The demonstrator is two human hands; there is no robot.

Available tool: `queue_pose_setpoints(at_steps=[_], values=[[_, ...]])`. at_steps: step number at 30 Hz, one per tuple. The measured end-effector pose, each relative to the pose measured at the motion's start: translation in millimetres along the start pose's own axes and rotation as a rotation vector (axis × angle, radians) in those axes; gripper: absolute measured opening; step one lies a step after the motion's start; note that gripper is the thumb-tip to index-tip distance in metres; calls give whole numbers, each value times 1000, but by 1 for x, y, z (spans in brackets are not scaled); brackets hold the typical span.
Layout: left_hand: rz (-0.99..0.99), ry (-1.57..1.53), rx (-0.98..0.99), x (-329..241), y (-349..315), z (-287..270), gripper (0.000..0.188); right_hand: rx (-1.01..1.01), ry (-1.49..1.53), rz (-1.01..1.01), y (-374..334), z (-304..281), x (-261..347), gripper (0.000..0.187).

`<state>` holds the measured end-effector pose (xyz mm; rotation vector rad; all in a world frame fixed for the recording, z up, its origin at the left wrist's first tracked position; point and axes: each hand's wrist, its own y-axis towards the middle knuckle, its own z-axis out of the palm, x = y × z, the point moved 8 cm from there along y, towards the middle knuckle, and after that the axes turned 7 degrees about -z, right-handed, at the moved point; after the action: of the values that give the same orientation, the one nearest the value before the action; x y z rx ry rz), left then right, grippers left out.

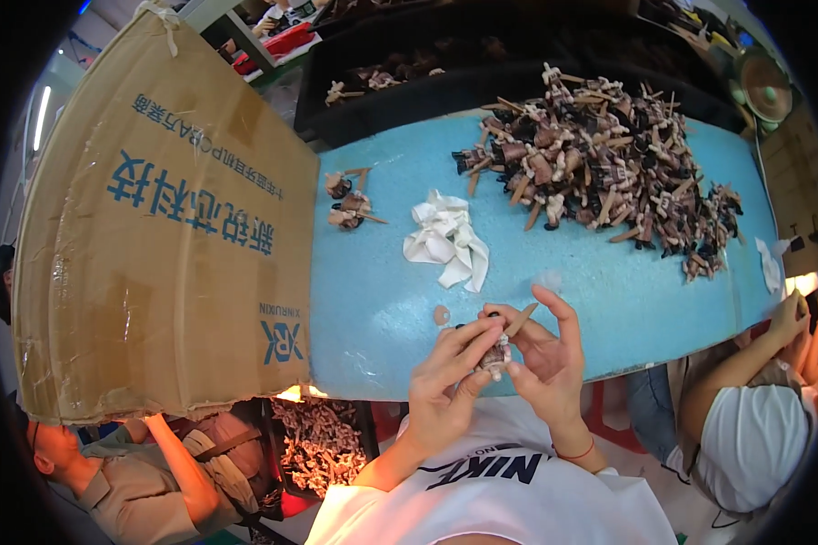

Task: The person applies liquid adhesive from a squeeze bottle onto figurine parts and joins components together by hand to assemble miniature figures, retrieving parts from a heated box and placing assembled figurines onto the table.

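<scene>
Just above the near edge of the blue table, my left hand (449, 371) and my right hand (552, 354) hold one small toy figure (495, 355) between them. It has a pale and brown body, dark parts and a flat tan blade-like piece (522, 320) sticking out to the upper right. The left fingers pinch its body. My right thumb and fingers close on its other side, while the right index finger stands raised. A crumpled white cloth (445, 240) lies beyond my hands. Two similar figures (350, 213) rest farther left, beside the cardboard.
A large pile of figures (600, 154) covers the table's far right. Tall cardboard (173, 245) walls the left side. A black bin (382, 91) with more figures stands behind. Below left is a crate of figures (323, 445). Co-workers sit left (145, 481) and right (754, 436).
</scene>
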<state>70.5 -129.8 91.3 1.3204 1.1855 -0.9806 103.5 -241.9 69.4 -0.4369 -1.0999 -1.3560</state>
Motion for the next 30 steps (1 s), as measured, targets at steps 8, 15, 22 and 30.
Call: queue_pose_setpoints(at_steps=[8, 15, 22, 30], values=[[-151, -186, 29, 13, -4, 1, 37, 2, -148, 43, -4, -2, 3, 65], [-372, -938, 121, 31, -7, 6, 43, 11, -330, -54, -2, 1, 21, 57], [-553, -1115, 122, 45, -11, 14, 47, 40, -588, -243, -1, 7, 33, 40], [-562, -1095, 158, 41, -9, 16, 45, 51, -596, -191, 0, 10, 35, 42]])
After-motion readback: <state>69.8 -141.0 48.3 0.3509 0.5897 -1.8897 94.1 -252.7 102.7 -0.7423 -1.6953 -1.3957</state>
